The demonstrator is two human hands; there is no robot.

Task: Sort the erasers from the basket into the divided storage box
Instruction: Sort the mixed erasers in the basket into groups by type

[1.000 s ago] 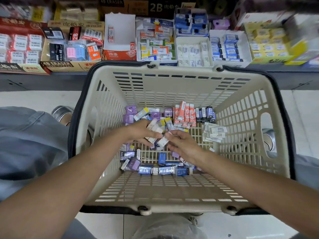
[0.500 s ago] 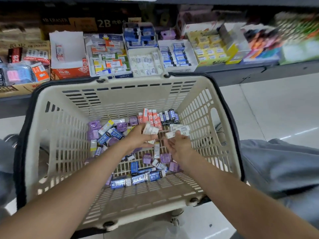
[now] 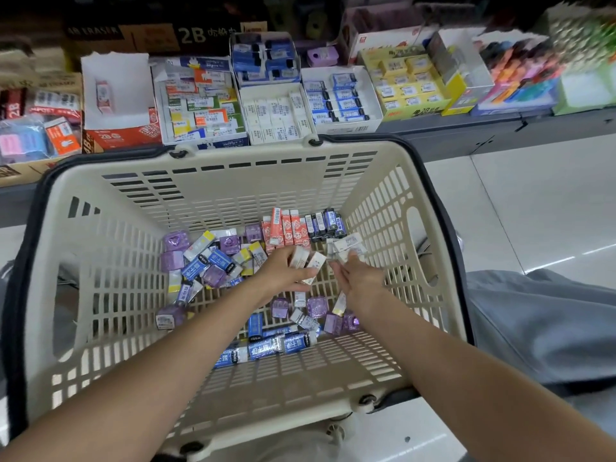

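Two bare hands reach down into one cream plastic basket (image 3: 206, 181) whose black handles lie folded along its rim. Left hand (image 3: 285, 273) has its grip curled round a small clutch of white erasers (image 3: 308, 260) (two show for certain, perhaps a third behind them), thumb underneath and fingers over the top. Right hand (image 3: 358, 278) pinches more white erasers (image 3: 346, 246) between its fingertips, just beside the left hand's clutch; how many it holds is hard to tell, though at least two labels show. Loose on the basket floor lies a mixed heap: four red-and-white erasers (image 3: 285, 226) stand side by side against the far wall, with about four dark blue erasers (image 3: 325, 223) in a row touching them on the right. Purple boxed erasers (image 3: 175, 241) are scattered through the pile, roughly ten in all, some at the far left and some near the right forearm. Blue-sleeved erasers (image 3: 266, 348) lie in a line along the near edge, about four of them, with several more mixed among yellow-tipped white ones in the left cluster. Beyond the basket, on a low shelf (image 3: 466, 131), sit the open display boxes of sorted erasers: one white divided storage box (image 3: 373, 95) holds a compartment of white erasers and a compartment of blue-labelled ones, and one yellow box (image 3: 448, 91) stands to its right. Grey trouser fabric (image 3: 540, 321) shows at the right edge.
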